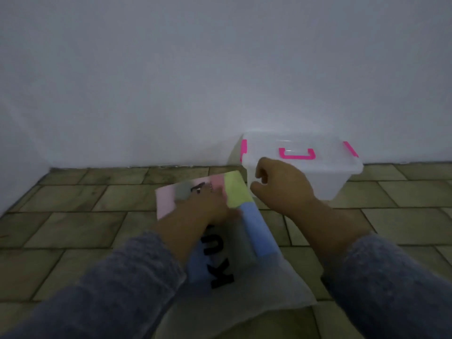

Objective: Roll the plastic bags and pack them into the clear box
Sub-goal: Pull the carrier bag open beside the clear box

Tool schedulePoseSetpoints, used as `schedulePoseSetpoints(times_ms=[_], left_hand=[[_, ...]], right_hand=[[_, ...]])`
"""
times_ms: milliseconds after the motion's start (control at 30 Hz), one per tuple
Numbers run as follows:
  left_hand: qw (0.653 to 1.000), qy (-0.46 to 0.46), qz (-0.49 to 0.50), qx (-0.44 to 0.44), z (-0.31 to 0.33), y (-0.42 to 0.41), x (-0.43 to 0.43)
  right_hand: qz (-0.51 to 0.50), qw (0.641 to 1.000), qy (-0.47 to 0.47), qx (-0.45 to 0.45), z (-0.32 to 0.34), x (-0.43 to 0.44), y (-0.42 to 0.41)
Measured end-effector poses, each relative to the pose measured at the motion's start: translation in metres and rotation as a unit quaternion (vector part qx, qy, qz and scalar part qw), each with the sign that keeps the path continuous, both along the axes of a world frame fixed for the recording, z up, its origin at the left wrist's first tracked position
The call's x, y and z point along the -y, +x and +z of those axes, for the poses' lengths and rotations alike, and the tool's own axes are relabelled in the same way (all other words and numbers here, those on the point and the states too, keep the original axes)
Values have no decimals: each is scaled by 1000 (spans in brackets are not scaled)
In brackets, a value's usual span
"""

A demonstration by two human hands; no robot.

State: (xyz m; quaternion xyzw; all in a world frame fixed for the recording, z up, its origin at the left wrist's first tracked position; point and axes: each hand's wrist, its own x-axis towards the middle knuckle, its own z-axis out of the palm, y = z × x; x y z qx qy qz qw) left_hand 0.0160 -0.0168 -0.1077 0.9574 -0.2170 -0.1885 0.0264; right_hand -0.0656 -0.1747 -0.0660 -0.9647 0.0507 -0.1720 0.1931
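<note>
A flat plastic bag (254, 231) with pink, yellow and blue panels and black letters lies on the tiled floor in front of me. A plain translucent bag (281, 287) lies under its near end. My left hand (210, 204) rests on the coloured bag near its far end; motion blur hides its fingers. My right hand (278, 182) hovers with loosely curled fingers and holds nothing, just in front of the clear box (337, 182). The box stands against the wall with its lid on, pink handle and pink side latches showing.
A white wall (220, 81) runs along the back and meets the floor (73, 216) of olive-brown tiles. Bare floor lies to the left of the bags and to the right of the box.
</note>
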Motion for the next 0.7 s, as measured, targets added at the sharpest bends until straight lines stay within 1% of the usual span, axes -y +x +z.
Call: schedulePoseSetpoints(times_ms=[33, 67, 100, 133, 167, 200, 233, 300, 367, 400, 433, 467, 500, 533, 567, 600, 633, 667, 700], left_hand=[[1000, -2, 10, 14, 0, 9, -7], [1000, 4, 21, 17, -1, 16, -15], [1000, 19, 16, 16, -5, 22, -23], [999, 40, 1, 14, -9, 26, -31], [998, 55, -11, 9, -14, 27, -38], [999, 54, -5, 1, -17, 27, -43], [999, 47, 5, -2, -20, 26, -47], [998, 44, 38, -11, -17, 19, -49], [997, 73, 34, -11, -12, 8, -47], [996, 86, 13, 10, -9, 1, -45], [995, 96, -3, 29, -6, -6, -43], [994, 101, 5, 32, -2, -15, -40], [993, 113, 33, 9, 3, -27, -36], [990, 122, 61, -23, 7, -38, -34], [988, 122, 79, -49, 11, -48, -33], [988, 112, 89, -62, 13, -56, -33], [989, 91, 100, -65, 13, -64, -34], [990, 65, 111, -54, 13, -73, -36], [993, 41, 111, -22, 13, -82, -39]], right_hand=[[-4, 993, -5, -118, -4, -6, -9], [-4, 972, -20, -235, -9, -10, -18], [-5, 942, -32, -333, -16, -11, -29], [-8, 912, -40, -408, -24, -10, -41], [-9, 888, -38, -458, -31, -9, -53], [-4, 874, -22, -485, -37, -5, -62], [3, 870, 12, -493, -39, 0, -69], [3, 875, 94, -474, -41, 15, -74], [-20, 891, 159, -426, -41, 32, -74], [-50, 900, 202, -384, -43, 40, -72], [-89, 905, 266, -321, -47, 46, -70], [-137, 893, 358, -238, -51, 50, -68], [-180, 854, 465, -152, -54, 54, -66], [-203, 796, 565, -79, -56, 55, -65], [-207, 743, 636, -30, -58, 55, -67], [-208, 712, 670, -16, -58, 54, -71], [-209, 706, 676, -32, -59, 52, -77], [-204, 716, 664, -69, -60, 48, -87], [-190, 732, 644, -117, -60, 44, -98]])
